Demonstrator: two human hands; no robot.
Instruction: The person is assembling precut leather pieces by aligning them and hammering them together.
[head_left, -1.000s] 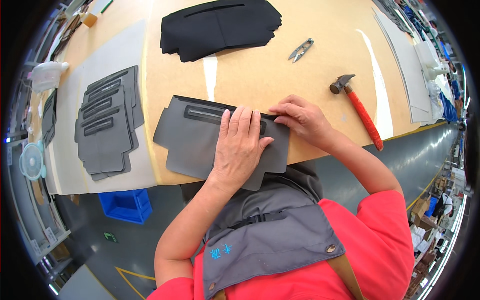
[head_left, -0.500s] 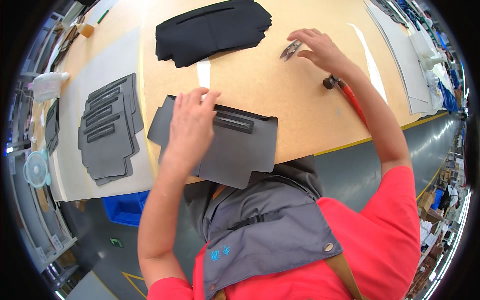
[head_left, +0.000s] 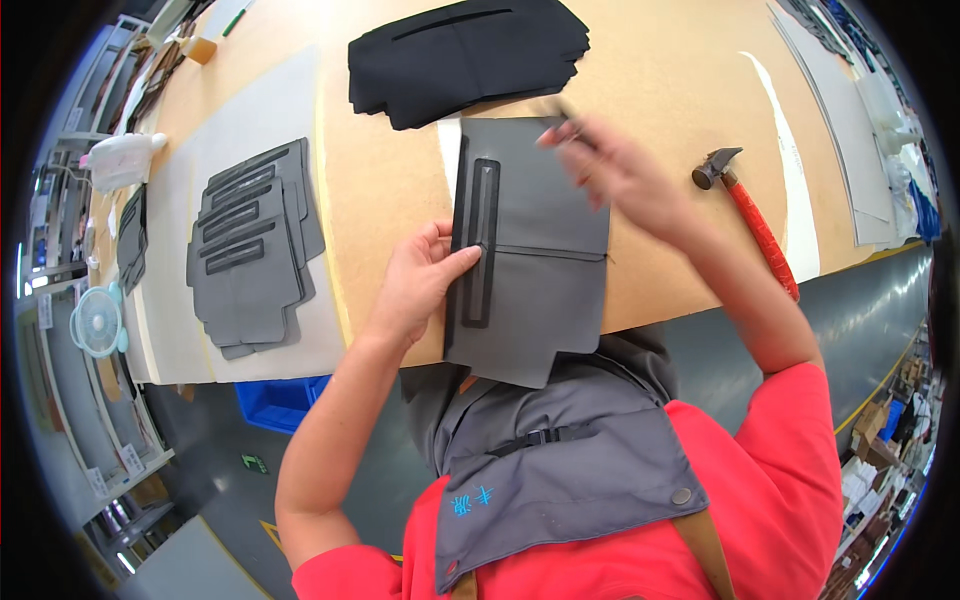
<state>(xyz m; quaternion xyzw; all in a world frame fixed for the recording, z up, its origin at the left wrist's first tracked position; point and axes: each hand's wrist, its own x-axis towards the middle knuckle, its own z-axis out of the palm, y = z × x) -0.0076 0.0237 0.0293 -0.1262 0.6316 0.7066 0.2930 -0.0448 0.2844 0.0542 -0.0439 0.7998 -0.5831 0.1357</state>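
A grey flat panel (head_left: 545, 300) lies near the table's front edge, with a long black framed slot (head_left: 484, 205) along its left side and a seam across it. My left hand (head_left: 410, 285) grips its left edge, thumb on top by the slot and fingers at the edge. Above the panel's upper right part, my right hand (head_left: 630, 185) is closed on a pair of thread snips (head_left: 566, 118), their blades blurred and pointing up and left.
A hammer (head_left: 752, 215) with a red handle lies to the right. Several slotted grey panels (head_left: 240, 290) are stacked at left. A black fabric stack (head_left: 470, 65) sits at the far side. Beyond the left stack stand a small fan (head_left: 98, 322) and a plastic bottle (head_left: 122, 160).
My right hand has picked up the snips from the table and come left over the panel. The panel has been turned so its slot runs lengthwise away from me; my left hand now grips its edge.
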